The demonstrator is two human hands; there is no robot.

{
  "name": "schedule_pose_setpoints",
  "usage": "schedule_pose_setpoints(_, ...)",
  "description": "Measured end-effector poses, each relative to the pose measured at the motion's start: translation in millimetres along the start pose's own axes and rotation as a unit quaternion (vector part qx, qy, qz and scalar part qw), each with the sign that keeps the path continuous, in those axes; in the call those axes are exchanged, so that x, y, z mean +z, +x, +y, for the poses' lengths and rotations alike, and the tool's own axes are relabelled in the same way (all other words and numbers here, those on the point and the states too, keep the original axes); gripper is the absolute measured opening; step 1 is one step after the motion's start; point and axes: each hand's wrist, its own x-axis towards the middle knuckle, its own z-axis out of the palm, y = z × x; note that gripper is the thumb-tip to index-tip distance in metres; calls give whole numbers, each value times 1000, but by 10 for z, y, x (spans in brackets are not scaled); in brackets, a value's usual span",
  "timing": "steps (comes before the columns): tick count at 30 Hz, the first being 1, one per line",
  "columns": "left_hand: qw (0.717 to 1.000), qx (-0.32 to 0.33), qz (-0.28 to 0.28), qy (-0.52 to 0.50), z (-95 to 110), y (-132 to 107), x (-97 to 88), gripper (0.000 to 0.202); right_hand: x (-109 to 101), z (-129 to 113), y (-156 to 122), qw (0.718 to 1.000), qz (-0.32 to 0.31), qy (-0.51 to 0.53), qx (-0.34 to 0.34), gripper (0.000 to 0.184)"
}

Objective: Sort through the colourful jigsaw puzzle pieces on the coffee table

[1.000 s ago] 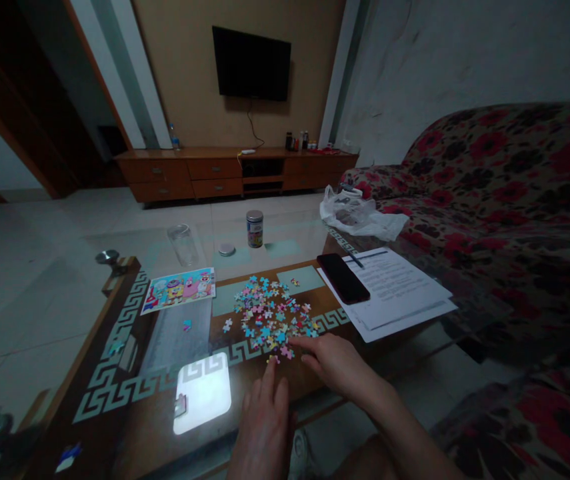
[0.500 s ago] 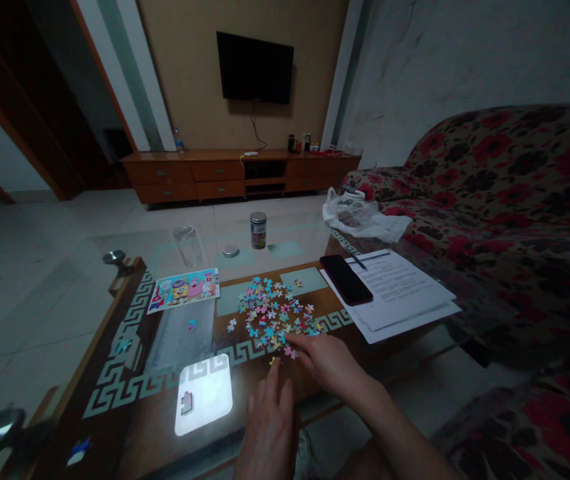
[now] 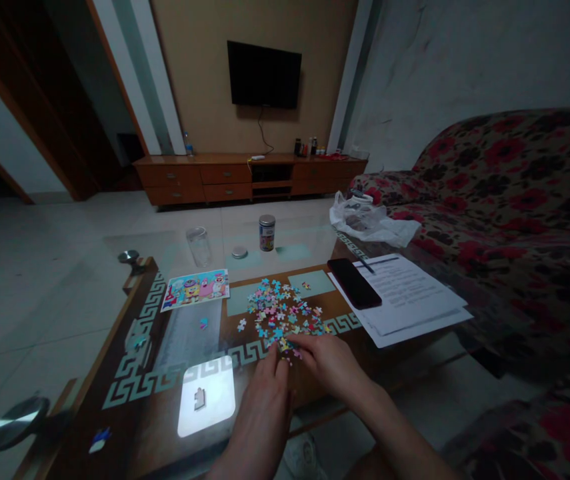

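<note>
Just ahead of my fingertips spreads a heap of jigsaw pieces [image 3: 278,332] on the glass-topped table [image 3: 159,420], mostly blue, pink and white. My right hand [image 3: 332,360] reaches to its near edge, index stretched out and apart from the thumb, with pieces close around the tip. My left hand [image 3: 268,393] lies beside it, index at the same edge; its thumb is hidden, so I can't tell whether anything is pinched there. Left of my left fingers, one stray piece [image 3: 199,399] sits over a bright reflection [image 3: 217,387] (a white, round-cornered patch in the glass). Farther off, ahead and left of my fingers, lies a cartoon picture card [image 3: 197,289]. Beyond the heap from my fingertips, a tin [image 3: 267,233] stands upright. Ahead and right of my right fingers, a dark phone [image 3: 355,283] rests on printed papers [image 3: 415,293].
</note>
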Motion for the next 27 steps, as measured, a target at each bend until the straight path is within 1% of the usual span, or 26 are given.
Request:
schedule_pose_setpoints(4, 999, -17, -27, 31, 82, 26, -181, 47, 19, -45, 18, 1000, -18, -10, -5, 37)
schedule_pose_setpoints(7, 998, -20, -49, 39, 109, -1, -269, 49, 22, -79, 24, 999, -29, -22, -4, 35)
schedule_pose_setpoints(12, 997, -14, -63, 45, 58, -51, -294, 56, 27, -141, 42, 999, -32, -16, -13, 37)
schedule_pose_setpoints(16, 996, -11, -73, 40, 24, -108, -301, 52, 32, -204, 66, 999, -42, -23, -11, 39)
schedule_pose_setpoints(19, 998, 9, -63, 27, -5, -127, -363, 49, 41, -234, 81, 999, -40, -29, -11, 39)
schedule_pose_setpoints(22, 998, 46, -34, 35, -80, -86, -479, 46, 52, -231, 104, 999, -24, -26, -8, 35)
schedule_pose_setpoints(25, 995, 70, -8, 68, -228, -9, -594, 42, 65, -204, 152, 999, 11, -27, 26, 32)
schedule_pose_setpoints(27, 994, 76, 9, 83, -364, 30, -631, 44, 77, -190, 201, 999, 45, -10, 30, 31)
